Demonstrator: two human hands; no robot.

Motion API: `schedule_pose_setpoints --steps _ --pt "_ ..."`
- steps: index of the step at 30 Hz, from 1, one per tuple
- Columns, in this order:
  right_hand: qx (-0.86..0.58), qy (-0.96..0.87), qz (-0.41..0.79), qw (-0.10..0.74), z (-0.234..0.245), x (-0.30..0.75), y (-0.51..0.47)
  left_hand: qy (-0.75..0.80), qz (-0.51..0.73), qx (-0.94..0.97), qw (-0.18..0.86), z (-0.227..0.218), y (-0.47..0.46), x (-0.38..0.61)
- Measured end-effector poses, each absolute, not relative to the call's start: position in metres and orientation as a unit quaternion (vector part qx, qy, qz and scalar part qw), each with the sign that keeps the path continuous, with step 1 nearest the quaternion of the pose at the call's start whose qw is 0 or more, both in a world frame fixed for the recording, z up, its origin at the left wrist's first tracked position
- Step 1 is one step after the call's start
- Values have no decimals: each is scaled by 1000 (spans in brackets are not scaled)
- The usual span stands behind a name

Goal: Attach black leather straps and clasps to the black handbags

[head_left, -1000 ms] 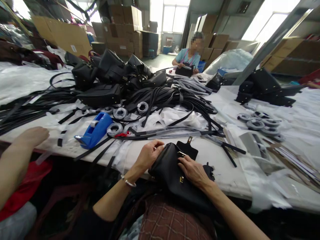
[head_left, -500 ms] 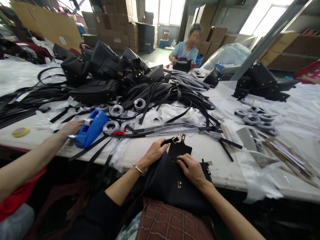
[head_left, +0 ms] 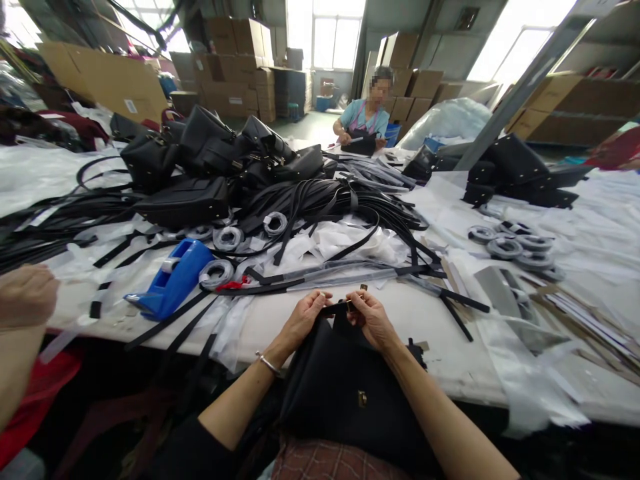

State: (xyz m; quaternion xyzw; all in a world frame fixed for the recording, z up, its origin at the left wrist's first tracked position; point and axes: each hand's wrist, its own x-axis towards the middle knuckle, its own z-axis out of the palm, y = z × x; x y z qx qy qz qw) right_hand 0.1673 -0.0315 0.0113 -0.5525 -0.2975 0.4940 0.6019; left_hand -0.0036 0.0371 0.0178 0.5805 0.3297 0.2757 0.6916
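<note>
A black handbag (head_left: 345, 380) rests on my lap against the table edge, its gold clasp (head_left: 362, 399) facing up. My left hand (head_left: 306, 319) pinches a short black strap (head_left: 332, 309) above the bag's top. My right hand (head_left: 373, 320) has its fingers closed on the gold buckle at the strap's other end; the fingers partly cover the buckle. A small gold fitting (head_left: 363, 287) shows just beyond my right fingertips. The bag's flap is mostly hidden behind my right hand.
A blue tape dispenser (head_left: 175, 280) stands left, near a co-worker's hand (head_left: 27, 297). Black straps (head_left: 320, 200), wrapped coils (head_left: 216, 273) and finished black bags (head_left: 185, 200) cover the table (head_left: 280, 313). Another person (head_left: 367, 120) works across it. A metal post (head_left: 515, 87) rises at right.
My right hand has moved up from the flap to the buckle. The co-worker's hand at left has drawn back from the tape dispenser. The view has tilted up slightly.
</note>
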Motion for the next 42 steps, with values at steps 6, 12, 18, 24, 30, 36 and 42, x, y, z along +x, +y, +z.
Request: schedule_pose_setpoints --steps 6,12,18,24,30,36,42 --pt "-583 -291 469 596 -16 165 -35 371 397 575 612 18 42 -9" --pt "-622 -342 418 568 -21 164 -40 446 362 593 565 12 49 -22" --pt "-676 -489 235 498 -29 166 -44 523 281 710 379 -2 58 -47" --pt "-681 -498 213 493 -30 167 -42 443 182 861 173 -8 83 -25" --pt "-690 -486 213 491 -31 168 -42 450 122 877 117 -18 106 3" --pt "-684 -501 160 506 -27 166 -44 475 123 863 122 -5 106 -6" --pt "-688 -461 179 532 -12 165 -45 468 164 847 191 27 80 -18"
